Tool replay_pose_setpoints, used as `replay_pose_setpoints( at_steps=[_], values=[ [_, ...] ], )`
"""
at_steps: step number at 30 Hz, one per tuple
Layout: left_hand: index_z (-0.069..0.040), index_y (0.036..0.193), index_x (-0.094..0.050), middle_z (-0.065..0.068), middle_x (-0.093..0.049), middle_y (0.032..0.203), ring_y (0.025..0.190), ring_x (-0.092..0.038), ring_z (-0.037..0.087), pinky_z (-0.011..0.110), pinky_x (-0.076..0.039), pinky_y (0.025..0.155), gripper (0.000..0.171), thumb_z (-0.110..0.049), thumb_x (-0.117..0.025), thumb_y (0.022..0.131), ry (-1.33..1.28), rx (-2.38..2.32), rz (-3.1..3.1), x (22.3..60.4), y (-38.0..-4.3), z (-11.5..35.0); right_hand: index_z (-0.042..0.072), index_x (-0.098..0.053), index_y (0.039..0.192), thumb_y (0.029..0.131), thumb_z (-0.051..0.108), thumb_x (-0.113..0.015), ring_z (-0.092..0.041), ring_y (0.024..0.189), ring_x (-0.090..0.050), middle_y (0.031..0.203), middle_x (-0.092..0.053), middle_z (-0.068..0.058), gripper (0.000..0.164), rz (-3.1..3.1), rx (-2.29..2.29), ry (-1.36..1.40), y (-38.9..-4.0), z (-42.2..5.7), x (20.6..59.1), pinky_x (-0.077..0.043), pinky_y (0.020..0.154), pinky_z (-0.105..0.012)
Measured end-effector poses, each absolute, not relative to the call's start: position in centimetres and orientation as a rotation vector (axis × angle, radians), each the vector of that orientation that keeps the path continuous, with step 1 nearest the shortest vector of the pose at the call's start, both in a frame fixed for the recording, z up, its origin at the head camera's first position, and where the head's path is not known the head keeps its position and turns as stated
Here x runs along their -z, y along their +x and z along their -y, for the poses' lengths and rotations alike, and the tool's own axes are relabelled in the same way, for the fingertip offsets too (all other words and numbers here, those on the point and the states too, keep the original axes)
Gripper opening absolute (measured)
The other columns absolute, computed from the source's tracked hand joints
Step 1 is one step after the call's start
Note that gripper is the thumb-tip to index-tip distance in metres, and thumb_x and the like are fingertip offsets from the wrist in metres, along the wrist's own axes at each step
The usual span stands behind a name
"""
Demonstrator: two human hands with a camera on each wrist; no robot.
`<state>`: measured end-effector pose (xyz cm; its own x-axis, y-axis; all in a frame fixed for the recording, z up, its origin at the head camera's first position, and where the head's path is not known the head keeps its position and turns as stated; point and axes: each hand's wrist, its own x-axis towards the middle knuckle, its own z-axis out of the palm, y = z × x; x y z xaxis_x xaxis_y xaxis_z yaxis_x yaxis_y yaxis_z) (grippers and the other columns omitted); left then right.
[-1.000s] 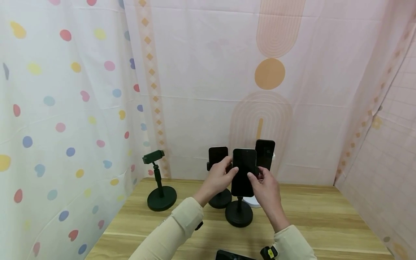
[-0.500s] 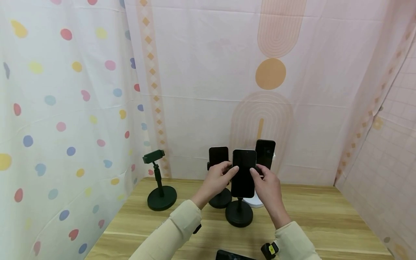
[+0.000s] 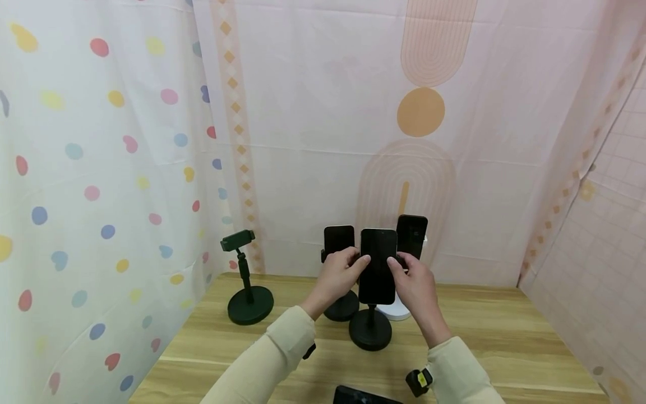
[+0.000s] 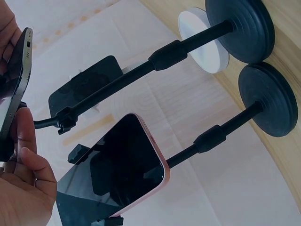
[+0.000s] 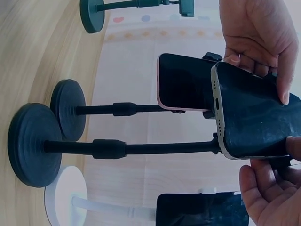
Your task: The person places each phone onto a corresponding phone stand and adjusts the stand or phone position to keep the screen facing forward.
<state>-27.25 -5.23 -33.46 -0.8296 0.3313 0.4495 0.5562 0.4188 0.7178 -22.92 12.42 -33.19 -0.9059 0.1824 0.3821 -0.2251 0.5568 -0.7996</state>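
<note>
A black smartphone (image 3: 377,280) stands upright in a phone stand with a round black base (image 3: 370,331). My left hand (image 3: 337,276) grips its left side, thumb on the screen edge and fingers reaching behind. On the opposite edge, my right hand (image 3: 416,286) holds it in the same way, thumb in front. The right wrist view shows the silver frame of this smartphone (image 5: 254,113) between both hands. Its clamp is mostly hidden behind the phone and fingers.
Behind stand a pink-edged phone (image 4: 136,165) on a black stand and a dark phone (image 3: 411,234) on a white stand (image 3: 396,310). A dark green stand (image 3: 250,306) holds no phone at left. Another dark phone (image 3: 360,396) lies at the wooden table's (image 3: 494,348) front.
My right thumb has shifted slightly to the right along the phone's edge. Both hands stay at the phone, and the head view has tilted a little.
</note>
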Motion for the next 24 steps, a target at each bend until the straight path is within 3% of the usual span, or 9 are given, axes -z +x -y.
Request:
replay_pose_setpoints(
  at_steps=[24],
  values=[
    [-0.011, 0.085, -0.057, 0.001, -0.055, 0.065, 0.058, -0.054, 0.015, 0.030, -0.047, 0.055, 0.027, -0.031, -0.056, 0.102, -0.755, 1.412, 2.473, 33.31, -27.45, 5.20, -0.004, -0.061, 0.129, 0.102, 0.025, -0.057, -0.033, 0.097, -0.064, 0.110, -0.068, -0.021, 0.040, 2.393, -1.272, 0.062, -23.13, -12.54, 33.08, -0.051, 0.084, -0.050]
  ],
)
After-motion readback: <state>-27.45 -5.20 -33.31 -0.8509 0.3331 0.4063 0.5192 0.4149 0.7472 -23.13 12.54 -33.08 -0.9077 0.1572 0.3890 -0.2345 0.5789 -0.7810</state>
